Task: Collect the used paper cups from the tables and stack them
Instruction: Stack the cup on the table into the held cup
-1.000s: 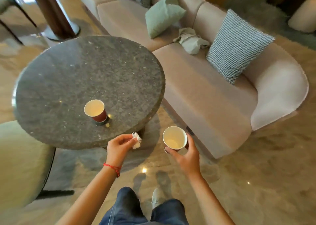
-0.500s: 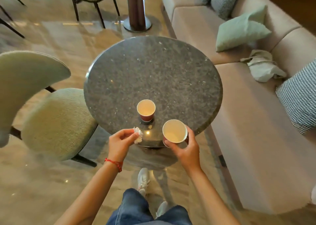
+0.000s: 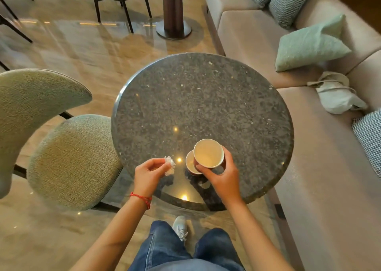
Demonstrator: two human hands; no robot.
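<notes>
Green chair, left of round stone table. Left hand: pinching a crumpled tissue over the table's near edge. Second cup: upright on the table, near side. Right hand: gripping a paper cup, overlapping the second cup's right side. Sofa with cushions, right.

Soft daylight comes from the far windows. Ceiling lamps glint on the glossy worktop and floor. Edges bow and blur.
</notes>
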